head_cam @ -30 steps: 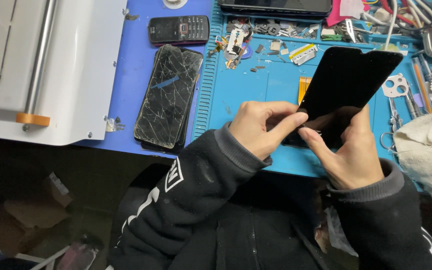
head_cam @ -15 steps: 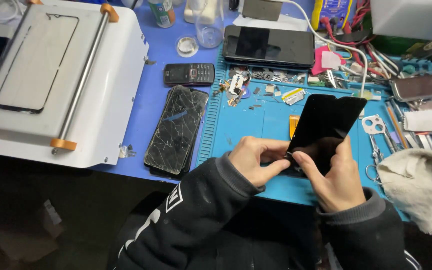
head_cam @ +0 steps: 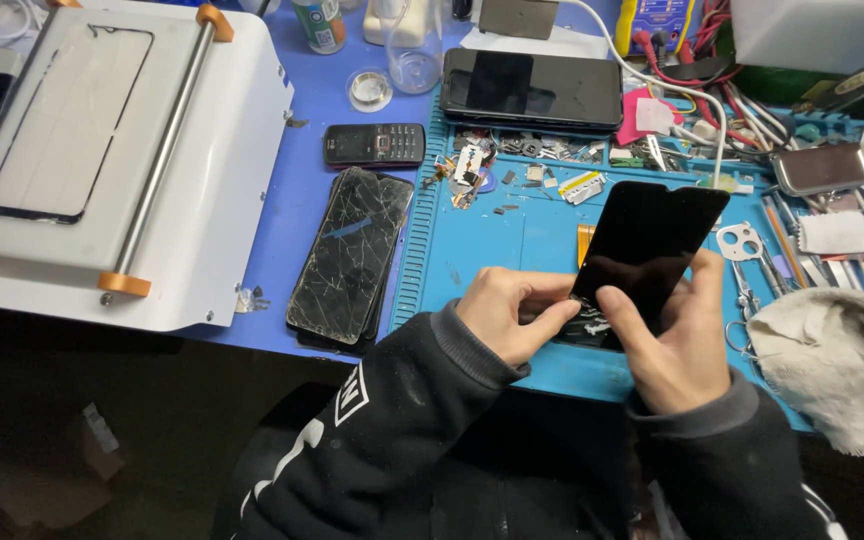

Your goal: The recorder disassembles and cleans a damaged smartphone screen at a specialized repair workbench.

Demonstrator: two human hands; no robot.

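Note:
Both my hands hold one black phone screen panel (head_cam: pixel 649 245), tilted up over the blue work mat (head_cam: pixel 492 235). My left hand (head_cam: pixel 512 312) pinches its lower left corner. The panel's lower edge rests in my right hand (head_cam: pixel 674 340), whose thumb presses on the glass near a pale smudge. A cracked phone screen (head_cam: pixel 350 255) lies flat to the left of my hands, partly off the mat.
A white machine (head_cam: pixel 112 150) with a glass panel on top fills the left. A small keypad phone (head_cam: pixel 374 144), a large dark phone (head_cam: pixel 532 88), loose screws and parts, tweezers, cables and a grey rag (head_cam: pixel 832 360) crowd the bench.
The view has tilted upward, showing more of the far bench. My hands keep the black panel, and my right thumb has shifted onto its lower glass.

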